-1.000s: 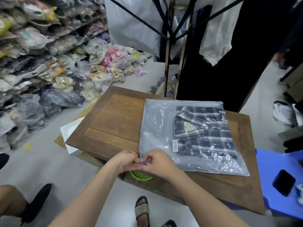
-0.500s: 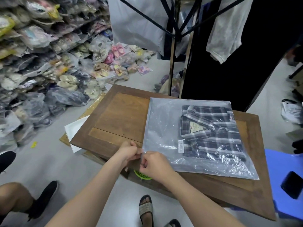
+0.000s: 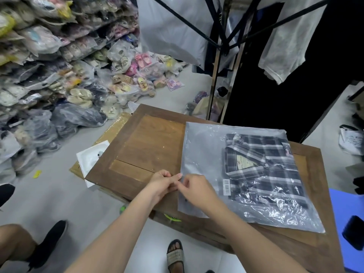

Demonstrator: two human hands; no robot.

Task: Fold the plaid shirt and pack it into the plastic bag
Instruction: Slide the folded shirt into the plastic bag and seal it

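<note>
The folded dark plaid shirt (image 3: 262,170) lies inside a clear plastic bag (image 3: 202,148) that rests flat on the wooden table (image 3: 149,140). A barcode sticker shows on the bag near the shirt's left edge. My left hand (image 3: 160,183) and my right hand (image 3: 197,191) meet at the bag's left edge. Both pinch that edge between fingers and thumb, close to the table's near side. The shirt fills the right part of the bag; the left part is flat and empty.
Piles of bagged goods (image 3: 59,75) cover the floor and shelves at left. A white tray (image 3: 89,157) pokes out beside the table's left corner. A clothes rack (image 3: 222,56) with hanging garments stands behind. A blue stool (image 3: 344,213) with a phone sits at right. Another person's leg (image 3: 17,241) is at bottom left.
Both hands have slid along the bag's left edge, away from the near corner and further onto the table, still pinching it. The bag and shirt lie as before.
</note>
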